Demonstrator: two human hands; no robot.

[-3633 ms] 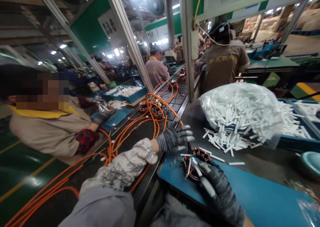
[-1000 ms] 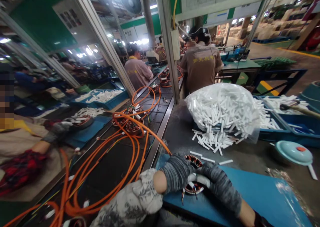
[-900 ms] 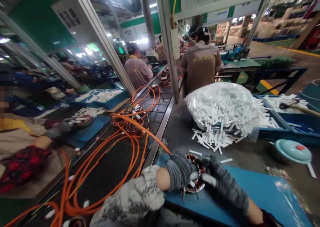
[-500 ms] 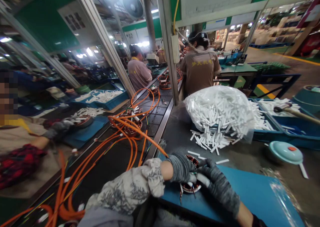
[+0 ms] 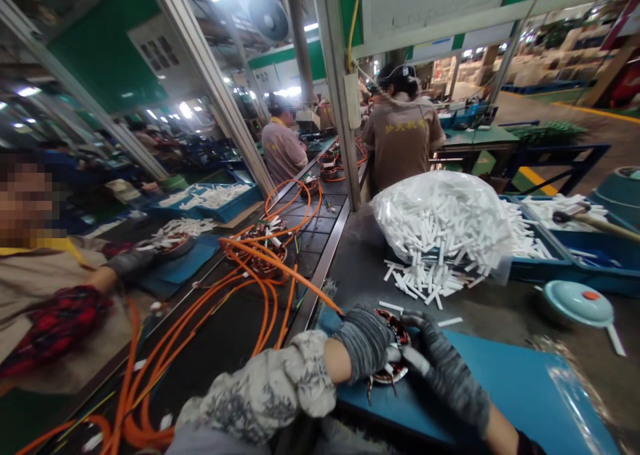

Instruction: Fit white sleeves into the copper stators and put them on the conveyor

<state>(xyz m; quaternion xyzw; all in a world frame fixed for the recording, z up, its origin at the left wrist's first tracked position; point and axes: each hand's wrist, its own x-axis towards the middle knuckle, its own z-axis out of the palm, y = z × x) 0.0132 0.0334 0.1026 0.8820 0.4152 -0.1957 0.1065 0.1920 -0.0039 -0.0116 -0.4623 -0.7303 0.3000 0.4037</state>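
Observation:
A ring-shaped motor stator (image 5: 391, 375) with copper windings and short white sleeves lies on a blue mat (image 5: 505, 375), wire ends sticking out at its near side. My left hand (image 5: 365, 343), in a grey glove, is closed over its left side, fingers bent and partly hidden. An orange cable (image 5: 310, 285) runs up to that hand. My right hand (image 5: 443, 368), also gloved, grips the right side, with thumb and fingers around the rim. White sleeve pieces (image 5: 450, 321) lie just behind the stator.
A clear bag (image 5: 440, 208) spills white sleeves beside blue bins (image 5: 595, 278). A teal lidded dish (image 5: 577, 305) stands at right; a hammer (image 5: 595, 219) rests on the bins. Stators with orange cables (image 5: 263, 248) line the conveyor (image 5: 317, 228). A co-worker (image 5: 65, 295) handles another stator at left.
My right thumb and fingers have spread apart along the stator's right side, showing more of its windings. My left hand remains over the left side. The view has shifted slightly.

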